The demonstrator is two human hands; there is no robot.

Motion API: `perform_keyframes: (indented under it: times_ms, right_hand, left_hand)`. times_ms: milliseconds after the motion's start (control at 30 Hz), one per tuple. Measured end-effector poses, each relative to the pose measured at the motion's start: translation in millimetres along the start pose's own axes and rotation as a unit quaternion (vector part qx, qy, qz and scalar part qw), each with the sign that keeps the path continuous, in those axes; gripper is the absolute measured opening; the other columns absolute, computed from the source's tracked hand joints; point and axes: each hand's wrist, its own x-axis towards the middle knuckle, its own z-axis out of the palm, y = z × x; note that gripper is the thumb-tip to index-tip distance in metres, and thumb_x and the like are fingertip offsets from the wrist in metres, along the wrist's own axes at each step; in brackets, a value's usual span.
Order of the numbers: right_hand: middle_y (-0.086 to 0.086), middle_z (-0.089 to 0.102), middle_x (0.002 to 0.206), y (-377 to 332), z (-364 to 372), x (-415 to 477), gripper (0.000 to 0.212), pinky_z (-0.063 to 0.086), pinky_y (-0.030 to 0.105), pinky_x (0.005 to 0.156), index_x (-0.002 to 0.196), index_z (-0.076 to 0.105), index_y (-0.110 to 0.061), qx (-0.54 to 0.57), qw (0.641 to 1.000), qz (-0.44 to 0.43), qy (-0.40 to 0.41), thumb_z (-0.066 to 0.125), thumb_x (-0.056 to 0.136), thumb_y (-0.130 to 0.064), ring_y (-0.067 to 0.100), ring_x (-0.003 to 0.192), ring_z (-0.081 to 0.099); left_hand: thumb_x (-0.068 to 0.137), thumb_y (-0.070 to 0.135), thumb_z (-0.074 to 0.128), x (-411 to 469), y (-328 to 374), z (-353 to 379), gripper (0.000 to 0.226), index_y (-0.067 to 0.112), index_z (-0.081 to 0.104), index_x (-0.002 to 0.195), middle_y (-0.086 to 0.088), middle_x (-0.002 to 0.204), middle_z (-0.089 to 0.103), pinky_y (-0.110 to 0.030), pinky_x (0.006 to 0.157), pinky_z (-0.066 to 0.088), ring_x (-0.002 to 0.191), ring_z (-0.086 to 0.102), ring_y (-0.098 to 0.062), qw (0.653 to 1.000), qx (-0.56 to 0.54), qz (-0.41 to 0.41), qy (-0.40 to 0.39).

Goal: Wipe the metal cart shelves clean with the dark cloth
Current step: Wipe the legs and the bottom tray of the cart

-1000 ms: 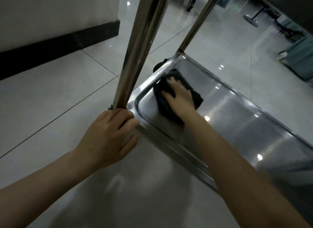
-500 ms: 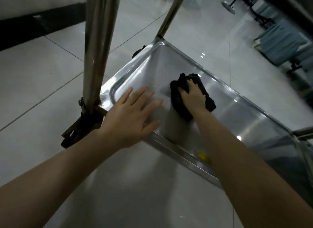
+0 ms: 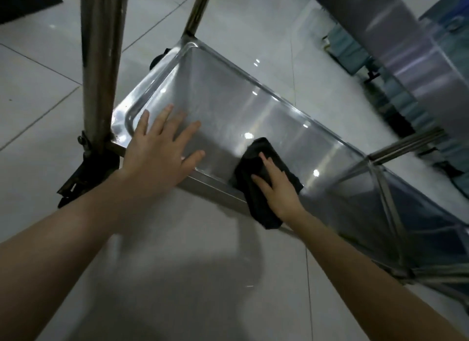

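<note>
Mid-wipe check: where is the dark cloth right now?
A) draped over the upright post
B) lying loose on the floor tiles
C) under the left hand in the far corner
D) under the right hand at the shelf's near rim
D: the right hand presses the dark cloth flat at the near rim of the shelf, while the left hand rests bare on the metal.

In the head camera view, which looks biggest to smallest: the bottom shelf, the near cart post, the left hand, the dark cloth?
1. bottom shelf
2. near cart post, though nearness to the camera inflates it
3. left hand and dark cloth look alike; the right hand covers part of the cloth
</note>
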Motion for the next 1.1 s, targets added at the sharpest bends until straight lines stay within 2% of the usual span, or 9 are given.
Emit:
perform_keyframes:
  times_ms: [100,200,367,567,667,767,833,1000,1100]
  right_hand:
    - [0.004,0.038,0.154,28,-10,71,0.044,0.023,0.050,0.116,0.143,0.043,-0.027,-0.043,0.993,0.102,0.028,0.048,0.101,-0.036,0.028,0.143,0.030]
    - [0.004,0.039,0.152,28,0,105,0.046,0.022,0.058,0.113,0.141,0.043,-0.031,-0.086,0.984,0.150,0.055,0.044,0.098,-0.046,0.029,0.140,0.034]
    - [-0.009,0.020,0.161,23,0,13,0.063,0.005,0.048,0.118,0.148,0.034,-0.039,-0.088,0.993,-0.069,-0.028,0.044,0.091,-0.065,0.015,0.149,0.014]
    - [-0.015,0.019,0.160,78,-20,-54,0.053,0.001,0.039,0.119,0.149,0.035,-0.039,-0.075,0.994,-0.083,-0.019,0.040,0.098,-0.055,0.006,0.149,0.008]
    - [-0.009,0.021,0.161,120,-41,10,0.050,0.009,0.050,0.120,0.147,0.037,-0.036,-0.093,0.995,-0.019,-0.003,0.044,0.100,-0.048,0.013,0.149,0.015]
    - [-0.006,0.016,0.163,142,-54,79,0.051,0.008,0.057,0.118,0.148,0.035,-0.035,-0.091,0.990,0.106,0.016,0.038,0.100,-0.052,0.020,0.150,0.014]
    - [-0.005,0.014,0.163,140,-49,98,0.057,0.004,0.058,0.118,0.149,0.033,-0.034,-0.087,0.987,0.130,0.023,0.033,0.098,-0.059,0.022,0.150,0.010]
    - [-0.010,0.012,0.163,119,-38,0,0.074,0.002,0.055,0.120,0.151,0.028,-0.038,-0.104,0.991,-0.082,-0.032,0.021,0.089,-0.077,0.015,0.151,0.005]
    - [-0.014,0.012,0.162,133,-38,-73,0.075,-0.002,0.045,0.120,0.151,0.029,-0.039,-0.121,0.984,-0.126,-0.028,0.012,0.090,-0.078,0.010,0.150,0.004]
  left_hand:
    - [0.095,0.065,0.013,0,-1,6,0.071,0.026,0.029,0.151,-0.009,0.157,0.030,-0.052,0.119,0.010,0.149,0.015,-0.028,1.000,0.014,-0.016,-0.001]
    - [0.092,0.068,0.007,3,-3,7,0.076,0.025,0.026,0.152,-0.010,0.158,0.026,-0.054,0.119,0.009,0.148,0.014,-0.030,1.000,0.004,-0.013,-0.004]
    - [0.089,0.066,0.022,2,-2,10,0.073,0.025,0.034,0.148,-0.009,0.151,0.038,-0.052,0.116,0.016,0.145,0.023,-0.029,0.999,0.030,-0.008,0.019]
    - [0.095,0.064,0.018,9,-16,19,0.068,0.025,0.033,0.149,-0.015,0.149,0.036,-0.038,0.117,-0.002,0.149,0.013,-0.027,0.995,0.092,0.024,-0.017]
    - [0.092,0.064,0.023,14,0,7,0.067,0.027,0.036,0.147,-0.018,0.145,0.042,-0.035,0.117,-0.006,0.150,0.008,-0.021,0.992,0.119,0.042,-0.009]
    - [0.090,0.062,0.025,16,47,-3,0.069,0.022,0.044,0.142,-0.018,0.143,0.047,-0.046,0.117,0.016,0.139,0.034,-0.038,0.994,0.095,0.045,-0.023]
    - [0.089,0.060,0.022,17,86,-5,0.069,0.021,0.043,0.143,-0.017,0.146,0.044,-0.052,0.112,0.026,0.138,0.035,-0.039,0.997,0.050,0.022,-0.049]
    - [0.084,0.055,-0.004,20,156,17,0.080,0.023,0.021,0.153,-0.006,0.159,0.022,-0.041,0.120,0.013,0.148,0.015,-0.027,0.996,0.022,0.016,-0.087]
    - [0.089,0.051,0.001,21,179,30,0.074,0.023,0.027,0.152,-0.005,0.157,0.027,-0.040,0.120,0.014,0.148,0.017,-0.025,0.995,0.010,0.040,-0.088]
